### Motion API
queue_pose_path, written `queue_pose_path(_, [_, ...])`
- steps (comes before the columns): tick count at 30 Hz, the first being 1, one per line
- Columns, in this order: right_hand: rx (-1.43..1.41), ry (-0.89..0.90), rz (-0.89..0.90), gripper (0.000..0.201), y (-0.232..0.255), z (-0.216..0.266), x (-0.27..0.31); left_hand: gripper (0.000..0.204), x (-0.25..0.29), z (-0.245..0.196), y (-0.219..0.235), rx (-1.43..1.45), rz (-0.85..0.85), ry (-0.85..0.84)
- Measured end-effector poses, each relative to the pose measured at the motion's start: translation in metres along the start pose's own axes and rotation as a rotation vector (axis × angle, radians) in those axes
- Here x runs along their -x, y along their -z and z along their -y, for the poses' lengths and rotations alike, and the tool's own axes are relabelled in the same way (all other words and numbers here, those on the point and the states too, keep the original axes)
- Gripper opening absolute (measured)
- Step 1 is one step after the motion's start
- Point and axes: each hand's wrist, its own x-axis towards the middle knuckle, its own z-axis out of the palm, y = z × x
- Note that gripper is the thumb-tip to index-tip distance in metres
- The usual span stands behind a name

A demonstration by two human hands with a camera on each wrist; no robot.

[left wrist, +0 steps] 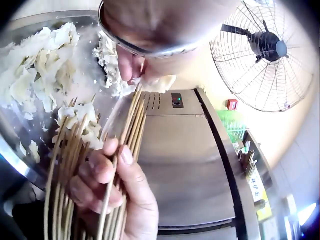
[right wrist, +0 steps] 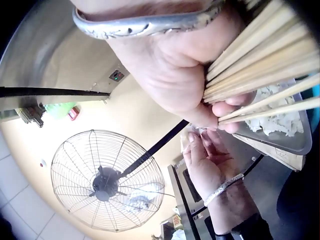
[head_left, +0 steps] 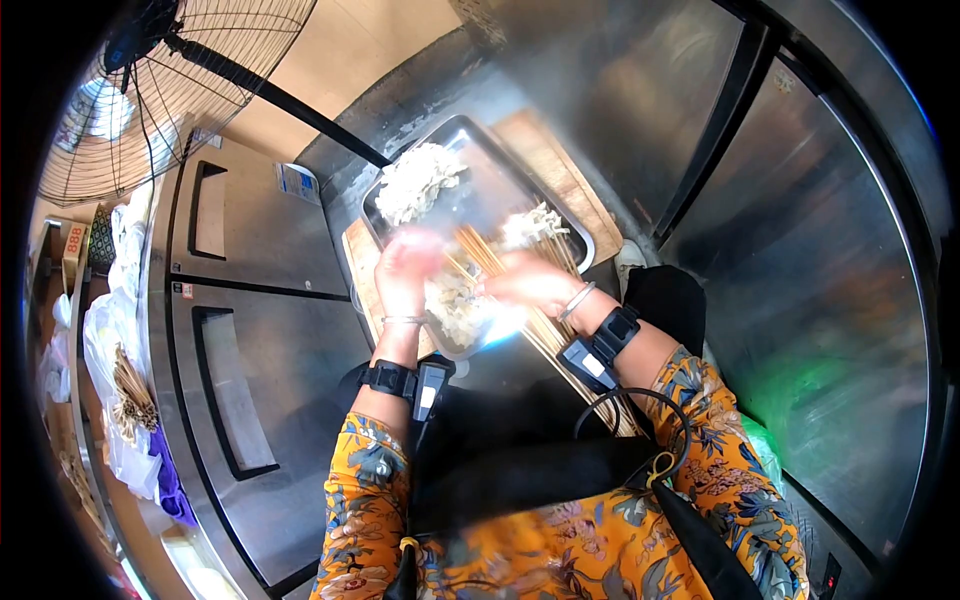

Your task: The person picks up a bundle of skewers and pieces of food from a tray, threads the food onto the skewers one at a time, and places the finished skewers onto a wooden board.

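Observation:
My right hand (head_left: 530,285) grips a bundle of thin bamboo skewers (left wrist: 132,125), their tips fanned toward the tray. Close in front of those tips, my left hand (right wrist: 212,170) pinches a thin, pale food piece (left wrist: 162,84) between thumb and fingers; motion blurs this hand in the head view. Below both hands lies a metal tray (head_left: 500,150) with a heap of pale, flaky slices (head_left: 420,182) at its far left and another pale heap (head_left: 455,312) at its near end. Along the tray's right side rest loaded skewers (head_left: 535,227) with pale pieces at their ends.
A wooden board (head_left: 560,165) sits under the tray. Steel cabinets (head_left: 255,390) stand at the left, and a large steel door (head_left: 800,270) rises at the right. A wire-caged fan (head_left: 190,80) on a black pole leans in at the upper left.

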Motion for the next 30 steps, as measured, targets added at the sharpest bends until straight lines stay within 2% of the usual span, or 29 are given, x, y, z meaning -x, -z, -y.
queue_pose_path(3, [-0.009,-0.007,0.008,0.013,0.001,-0.001,0.0,0.009,0.004,0.0,-0.005,-0.029,0.041,-0.166])
queue_pose_path(6, [-0.063,-0.024,0.025,0.013,0.001,0.002,0.002,0.009,0.012,-0.004,-0.013,-0.251,0.034,-0.309])
queue_pose_path(7, [-0.07,-0.031,0.03,0.013,0.001,0.002,0.001,0.009,0.014,-0.006,-0.016,-0.186,0.042,-0.335])
queue_pose_path(10, [-0.072,-0.049,0.046,0.013,0.004,-0.001,-0.002,0.01,0.016,-0.002,-0.015,-0.435,0.069,-0.289])
queue_pose_path(11, [-0.062,-0.052,0.049,0.013,0.004,-0.001,-0.002,0.01,0.014,0.0,-0.015,-0.385,0.07,-0.289])
queue_pose_path(14, [-0.025,-0.042,0.031,0.013,0.003,0.001,-0.002,0.008,0.01,0.0,-0.012,-0.169,0.041,-0.153])
queue_pose_path(17, [-0.038,-0.012,0.024,0.014,0.002,0.002,0.0,0.008,0.008,-0.004,-0.016,0.088,-0.048,-0.063])
queue_pose_path(23, [-0.04,-0.012,0.003,0.015,0.003,0.0,0.0,0.012,-0.004,-0.001,-0.01,0.288,-0.032,0.133])
queue_pose_path(26, [-0.044,0.008,-0.001,0.014,0.003,-0.005,-0.003,0.018,0.003,-0.01,-0.016,0.1,-0.081,0.091])
queue_pose_path(30, [-0.027,0.003,-0.008,0.014,0.002,-0.003,-0.002,0.024,-0.004,-0.005,-0.006,0.162,0.022,0.298])
